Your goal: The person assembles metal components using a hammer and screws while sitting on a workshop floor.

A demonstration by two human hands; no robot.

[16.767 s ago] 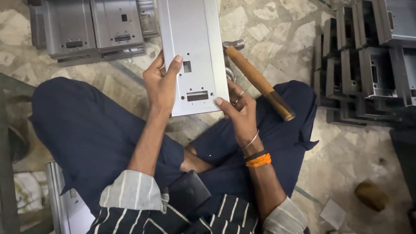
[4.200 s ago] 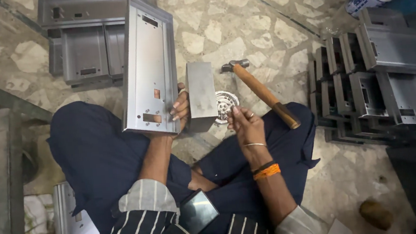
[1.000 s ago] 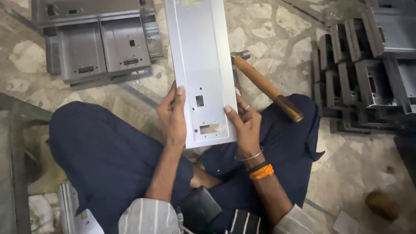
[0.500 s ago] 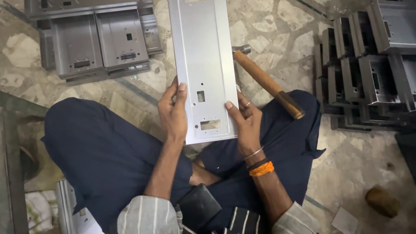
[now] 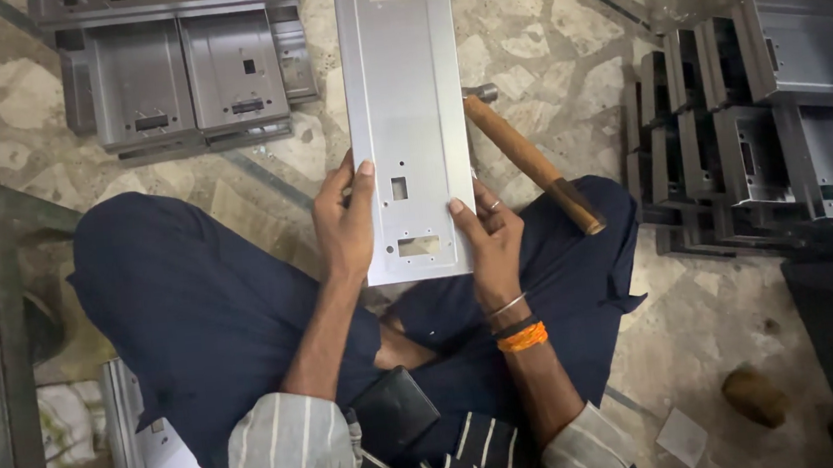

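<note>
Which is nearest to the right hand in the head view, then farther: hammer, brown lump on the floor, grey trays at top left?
1. Hammer: just beside the right hand, handle across the thigh.
2. Brown lump: on the floor, lower right.
3. Grey trays: top left, across the metal panel.

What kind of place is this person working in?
Probably a small sheet-metal workshop, worked on the floor: both hands hold a grey metal panel, stacks of similar metal housings sit around, and a wooden-handled hammer lies beside the knee.
</note>
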